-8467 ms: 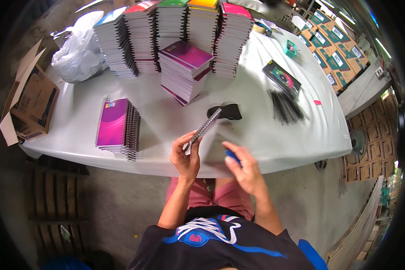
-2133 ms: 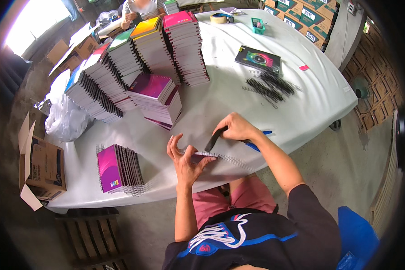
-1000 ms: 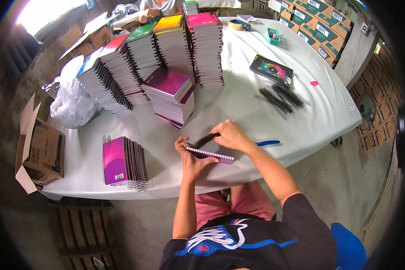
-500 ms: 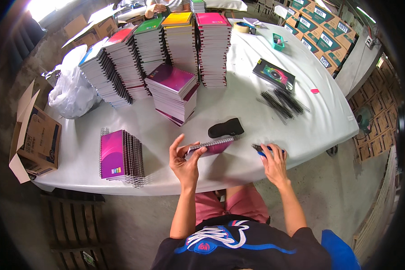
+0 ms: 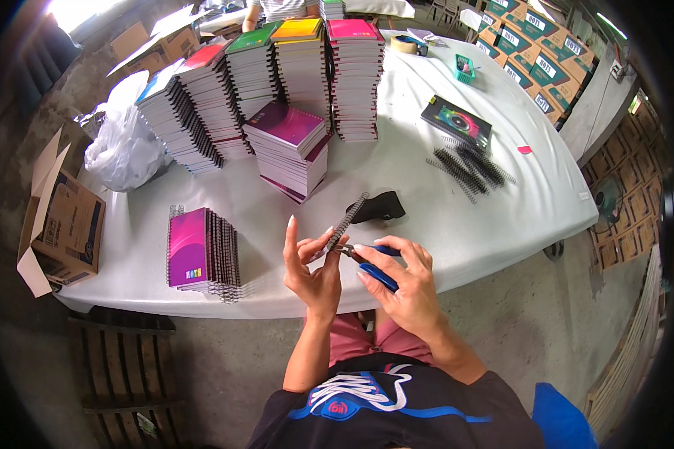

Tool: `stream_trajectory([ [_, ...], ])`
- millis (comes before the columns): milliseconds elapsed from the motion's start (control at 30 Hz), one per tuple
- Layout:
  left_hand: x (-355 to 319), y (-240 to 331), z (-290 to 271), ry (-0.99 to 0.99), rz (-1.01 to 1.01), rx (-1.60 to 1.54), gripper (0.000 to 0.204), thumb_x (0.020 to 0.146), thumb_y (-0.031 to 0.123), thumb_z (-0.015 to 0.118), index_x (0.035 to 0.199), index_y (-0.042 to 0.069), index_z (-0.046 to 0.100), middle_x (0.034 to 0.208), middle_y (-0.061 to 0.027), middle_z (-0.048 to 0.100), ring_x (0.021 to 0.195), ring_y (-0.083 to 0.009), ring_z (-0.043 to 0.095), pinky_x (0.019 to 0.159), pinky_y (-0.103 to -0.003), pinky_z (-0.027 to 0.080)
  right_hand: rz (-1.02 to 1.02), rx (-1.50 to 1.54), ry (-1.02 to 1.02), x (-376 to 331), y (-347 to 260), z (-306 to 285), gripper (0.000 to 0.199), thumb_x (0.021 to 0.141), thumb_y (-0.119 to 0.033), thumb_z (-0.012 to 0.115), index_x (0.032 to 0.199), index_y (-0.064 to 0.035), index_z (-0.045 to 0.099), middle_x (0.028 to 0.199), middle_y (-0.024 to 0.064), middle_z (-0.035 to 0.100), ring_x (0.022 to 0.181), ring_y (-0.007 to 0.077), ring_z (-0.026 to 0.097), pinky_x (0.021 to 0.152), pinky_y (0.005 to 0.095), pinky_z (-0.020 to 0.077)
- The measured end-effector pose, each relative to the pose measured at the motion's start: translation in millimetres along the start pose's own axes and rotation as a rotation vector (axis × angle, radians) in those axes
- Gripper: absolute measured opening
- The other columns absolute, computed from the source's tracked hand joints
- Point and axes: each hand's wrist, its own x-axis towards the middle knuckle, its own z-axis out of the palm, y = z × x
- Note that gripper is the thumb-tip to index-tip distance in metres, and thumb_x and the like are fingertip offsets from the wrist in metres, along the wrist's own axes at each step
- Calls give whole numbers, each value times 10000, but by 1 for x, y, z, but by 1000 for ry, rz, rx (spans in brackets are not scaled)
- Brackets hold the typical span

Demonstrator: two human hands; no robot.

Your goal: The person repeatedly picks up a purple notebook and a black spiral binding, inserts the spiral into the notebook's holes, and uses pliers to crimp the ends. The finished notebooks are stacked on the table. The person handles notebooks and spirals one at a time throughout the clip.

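My left hand (image 5: 313, 266) pinches spiral-bound notebook (image 5: 347, 222) edge-on, spine running up-right over table (image 5: 457, 232); right hand (image 5: 401, 280) grips blue-handled pliers (image 5: 373, 263), tip at coil's near end

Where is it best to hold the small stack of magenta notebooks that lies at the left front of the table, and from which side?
Probably grip the magenta notebook stack across its long edges, coming from the table's near edge. The stack lies flat; wire spirals stick out at its short ends, so the long sides seem plainer to hold.
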Motion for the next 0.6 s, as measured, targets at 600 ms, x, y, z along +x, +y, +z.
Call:
stream_trajectory([
  [600, 2, -12, 0, 138, -121, -104, 726, 729, -54, 750, 1337, 39, 364, 904, -82, 677, 760, -81, 575, 690, -199, 470, 222, 325, -144, -2, 35, 4, 389, 894, -265, 578, 1252, -117, 551, 1081, 157, 559, 1007, 304, 557, 880, 379, 441],
])
